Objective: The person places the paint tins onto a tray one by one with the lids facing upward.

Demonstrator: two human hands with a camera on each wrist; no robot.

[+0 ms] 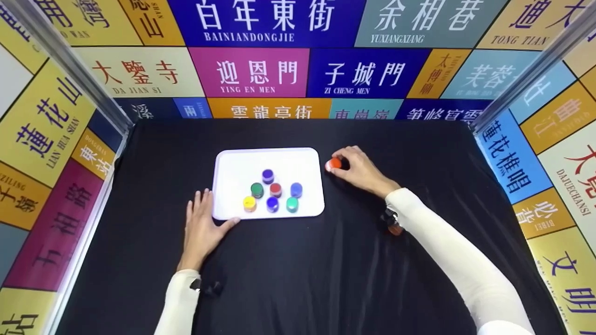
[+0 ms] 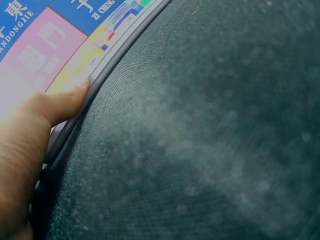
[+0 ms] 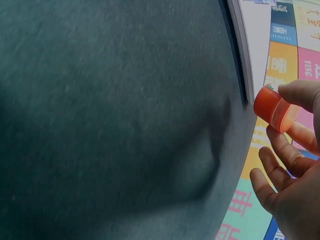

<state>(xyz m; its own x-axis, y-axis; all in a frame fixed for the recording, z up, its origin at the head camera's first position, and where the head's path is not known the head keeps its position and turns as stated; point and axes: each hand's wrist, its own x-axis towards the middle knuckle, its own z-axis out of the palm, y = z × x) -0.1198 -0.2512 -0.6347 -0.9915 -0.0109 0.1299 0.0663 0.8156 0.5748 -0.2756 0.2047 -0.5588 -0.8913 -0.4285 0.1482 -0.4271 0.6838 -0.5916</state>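
Observation:
My right hand (image 1: 361, 170) pinches a small orange paint jar (image 3: 275, 109) between thumb and fingertips, just off the right side of a white tray (image 1: 233, 163). Its other fingers are spread loosely below the jar in the right wrist view. At the tray's near left corner rests my left hand (image 1: 204, 232), fingers straight along the left side and thumb on the near rim. Several similar jars stand on the tray: purple (image 1: 267, 176), dark green (image 1: 257, 190), red (image 1: 275, 190), light blue (image 1: 296, 190), yellow (image 1: 249, 204), dark blue (image 1: 272, 204) and mint green (image 1: 292, 204).
Black cloth (image 1: 288, 270) covers the table, with folds near the front right. Upright panels with coloured Chinese signs (image 1: 260, 72) enclose the back and both sides. Behind the right wrist lies a small brownish thing (image 1: 396, 229), partly hidden by the sleeve.

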